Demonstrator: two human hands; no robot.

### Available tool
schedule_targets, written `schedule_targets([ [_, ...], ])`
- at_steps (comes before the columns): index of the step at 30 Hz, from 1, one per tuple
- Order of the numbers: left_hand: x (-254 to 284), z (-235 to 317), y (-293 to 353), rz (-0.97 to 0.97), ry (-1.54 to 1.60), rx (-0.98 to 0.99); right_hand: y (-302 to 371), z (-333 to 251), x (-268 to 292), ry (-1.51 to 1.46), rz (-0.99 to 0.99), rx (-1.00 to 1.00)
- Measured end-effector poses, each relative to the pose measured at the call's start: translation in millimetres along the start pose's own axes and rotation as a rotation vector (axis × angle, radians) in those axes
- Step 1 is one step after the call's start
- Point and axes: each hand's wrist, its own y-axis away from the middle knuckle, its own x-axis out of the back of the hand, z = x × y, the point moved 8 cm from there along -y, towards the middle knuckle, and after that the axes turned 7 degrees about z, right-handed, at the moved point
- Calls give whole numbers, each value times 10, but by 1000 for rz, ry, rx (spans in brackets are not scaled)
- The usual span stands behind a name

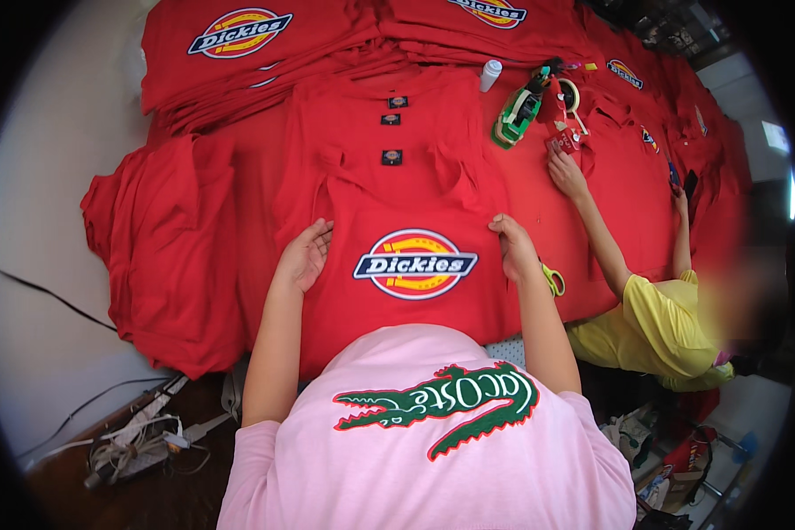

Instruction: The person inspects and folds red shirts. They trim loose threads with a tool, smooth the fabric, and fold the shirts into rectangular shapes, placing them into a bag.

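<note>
In front of me lies a red shirt (397, 318), front side up, with an oval blue, yellow and white logo. My left hand (306, 256) grips its left side edge between thumb and fingers. On the opposite side, my right hand (516, 251) pinches the right edge at about the same height. Beyond it, more red shirts (349, 115) overlap in layers, with small dark neck labels (391, 157) showing in a column. Yellow-green scissors (553, 280) lie just right of my right forearm.
Stacks of folded red shirts (265, 75) line the back; a loose red pile (168, 238) sits left. A green tape dispenser (514, 119), a tape roll (571, 95) and a white bottle (491, 74) stand back right. Someone in a yellow shirt (662, 322) works at right. Cables (141, 437) lie lower left.
</note>
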Motion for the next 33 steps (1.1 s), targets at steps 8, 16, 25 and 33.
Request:
schedule_targets([
  [8,-719,50,-352,-120,269,135,247,127,-786,-426,-370,-708],
  [16,-790,525,-837,-95,353,31,-287,-144,-1696,-518,-440,-490],
  [25,694,672,263,252,-217,-37,-85,-401,-332,-5,-259,-427],
  [33,-116,131,367,-36,416,211,355,-33,-1019,-790,-611,-576],
])
